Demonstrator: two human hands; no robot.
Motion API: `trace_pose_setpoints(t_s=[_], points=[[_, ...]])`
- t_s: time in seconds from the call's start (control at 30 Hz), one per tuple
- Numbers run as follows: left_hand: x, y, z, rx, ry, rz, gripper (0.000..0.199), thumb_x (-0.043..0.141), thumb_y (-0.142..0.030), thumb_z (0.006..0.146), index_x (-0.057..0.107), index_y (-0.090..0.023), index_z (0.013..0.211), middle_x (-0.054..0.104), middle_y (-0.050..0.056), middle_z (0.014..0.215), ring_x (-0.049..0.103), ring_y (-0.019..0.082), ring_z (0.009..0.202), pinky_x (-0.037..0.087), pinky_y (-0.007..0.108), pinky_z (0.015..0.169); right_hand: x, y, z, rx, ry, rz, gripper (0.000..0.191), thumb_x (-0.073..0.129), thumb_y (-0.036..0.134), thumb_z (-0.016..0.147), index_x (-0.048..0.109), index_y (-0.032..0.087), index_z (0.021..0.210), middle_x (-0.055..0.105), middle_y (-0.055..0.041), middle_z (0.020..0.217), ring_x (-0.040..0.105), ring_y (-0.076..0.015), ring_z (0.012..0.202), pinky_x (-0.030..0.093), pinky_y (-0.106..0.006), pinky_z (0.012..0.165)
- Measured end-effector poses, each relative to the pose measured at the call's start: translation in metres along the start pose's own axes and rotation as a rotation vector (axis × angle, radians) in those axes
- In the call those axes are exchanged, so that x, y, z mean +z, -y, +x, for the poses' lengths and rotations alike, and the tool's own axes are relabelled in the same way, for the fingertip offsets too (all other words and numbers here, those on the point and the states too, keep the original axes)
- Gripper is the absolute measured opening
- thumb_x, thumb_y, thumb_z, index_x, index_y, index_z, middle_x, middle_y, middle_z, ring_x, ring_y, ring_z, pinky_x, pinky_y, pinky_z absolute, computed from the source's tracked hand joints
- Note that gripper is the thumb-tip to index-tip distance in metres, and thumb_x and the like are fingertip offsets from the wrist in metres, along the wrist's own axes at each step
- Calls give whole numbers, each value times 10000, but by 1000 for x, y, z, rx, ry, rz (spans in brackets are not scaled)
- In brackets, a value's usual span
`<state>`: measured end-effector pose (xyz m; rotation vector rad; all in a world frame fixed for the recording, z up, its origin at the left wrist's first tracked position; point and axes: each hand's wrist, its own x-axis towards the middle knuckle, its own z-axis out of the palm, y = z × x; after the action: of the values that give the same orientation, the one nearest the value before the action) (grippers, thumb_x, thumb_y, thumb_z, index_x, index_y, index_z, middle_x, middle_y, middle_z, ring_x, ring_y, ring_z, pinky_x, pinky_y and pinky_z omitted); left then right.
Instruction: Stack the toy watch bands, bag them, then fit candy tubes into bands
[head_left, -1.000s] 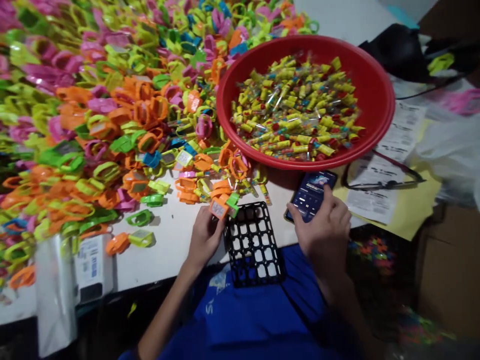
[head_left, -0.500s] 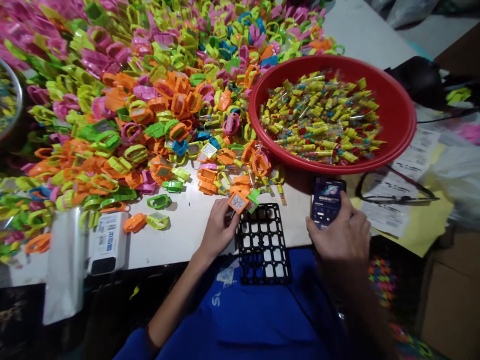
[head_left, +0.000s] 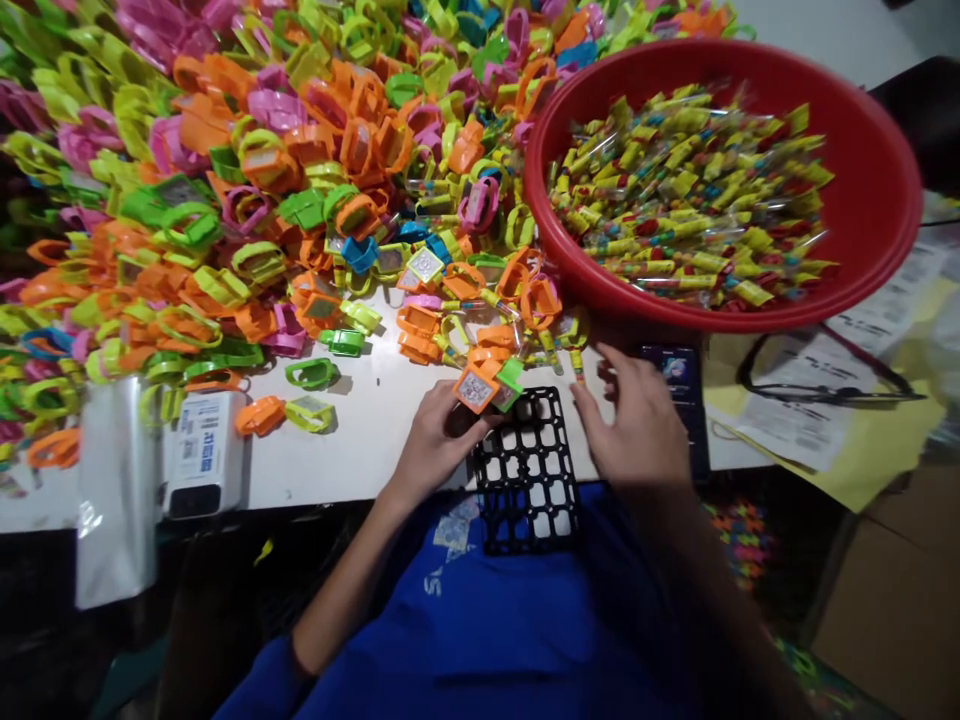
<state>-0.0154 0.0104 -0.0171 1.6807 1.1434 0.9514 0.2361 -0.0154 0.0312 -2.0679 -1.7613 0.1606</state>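
My left hand is closed around an orange toy watch with a square, patterned face. A green toy watch sits against it, seemingly in the same grasp. Below them is a black plastic grid tray, its near end over the table edge. My right hand hovers at the tray's right, thumb and fingers apart, with nothing in it. Its fingertips are close to a small wrapped candy tube. Partly hidden behind that hand lies a phone with its screen lit.
Colourful toy watches are heaped across the table. A red basin of wrapped candy tubes stands at the right, with glasses on label sheets before it. A white box-shaped device and clear plastic bags lie left.
My right hand has left the phone and moved left and up toward the candy tubes, its fingers spreading. My left hand keeps its hold on the toy watches. The view has shifted closer.
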Motion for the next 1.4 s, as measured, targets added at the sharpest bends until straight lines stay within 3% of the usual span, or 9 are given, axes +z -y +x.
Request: trace_pose_setpoints(t_s=[0.17, 0.3, 0.37, 0.5, 0.7, 0.9, 1.03, 1.23, 1.4], points=[[0, -2, 2, -24, -35, -14, 192, 791, -372, 957, 748, -224, 1071, 704, 67, 1046, 633, 251, 998, 522, 374, 895, 14, 9, 23, 112, 163, 16, 540, 583, 286, 1008, 568, 138, 1527, 732, -189, 1220, 730, -386, 1080, 604, -517, 917], [-1, -4, 1, -13, -47, -18, 133, 736, -334, 991, 711, -206, 965, 685, 56, 977, 618, 235, 933, 503, 345, 831, 2, -1, -2, 237, 99, 317, 583, 738, 329, 915, 609, 209, 1470, 760, -83, 1050, 738, -249, 778, 650, -423, 773], [-2, -5, 1, 19, -43, -17, 111, 717, -304, 1000, 700, -206, 950, 691, 54, 981, 620, 233, 932, 497, 346, 838, -1, 4, -16, 285, 73, 537, 429, 771, 406, 913, 703, 213, 1291, 762, -78, 1052, 732, -214, 716, 657, -374, 692], [-3, -7, 2, 62, -28, 27, 105, 702, -316, 1019, 731, -219, 1048, 724, 63, 1058, 635, 242, 979, 489, 353, 855, 16, 29, -21, 102, 90, 755, 137, 752, 349, 924, 780, 225, 977, 797, -95, 1046, 782, -277, 966, 656, -423, 931], [-5, -9, 3, 108, -1, 90, 214, 642, -400, 1062, 737, -229, 1148, 744, 71, 1093, 650, 244, 1017, 488, 354, 834, 50, 34, -10, -5, 148, 727, 257, 690, 207, 841, 804, 236, 1070, 823, -91, 1139, 777, -302, 1066, 630, -452, 1006], [-5, -10, 4, 120, 11, 125, 170, 636, -362, 1067, 726, -221, 1098, 739, 72, 1071, 648, 233, 1003, 492, 344, 810, 39, 25, -5, -9, 142, 712, 95, 703, 256, 917, 775, 239, 976, 838, -66, 986, 803, -263, 919, 649, -388, 920], [-5, -13, 5, 130, 2, 99, 153, 641, -356, 1065, 718, -226, 1090, 739, 60, 1063, 640, 221, 984, 498, 334, 816, 42, 22, -6, -134, 203, 592, 241, 611, 99, 882, 723, 233, 1048, 820, -87, 1023, 786, -255, 944, 661, -376, 908], [-7, -16, 5, 109, 23, 105, 204, 608, -382, 1078, 720, -227, 1150, 745, 82, 1083, 652, 242, 1017, 515, 356, 843, 53, 20, -6, -419, 58, 339, 458, 506, -42, 740, 668, 191, 1099, 761, -141, 1094, 703, -314, 1196, 597, -503, 1105], [-8, -16, 4, 83, 29, 94, 247, 590, -418, 1079, 733, -230, 1151, 748, 98, 1079, 659, 261, 1023, 518, 379, 856, 46, 33, 0, -528, 52, 260, 386, 465, -24, 801, 637, 209, 1056, 698, -103, 942, 699, -293, 990, 558, -606, 1143]])
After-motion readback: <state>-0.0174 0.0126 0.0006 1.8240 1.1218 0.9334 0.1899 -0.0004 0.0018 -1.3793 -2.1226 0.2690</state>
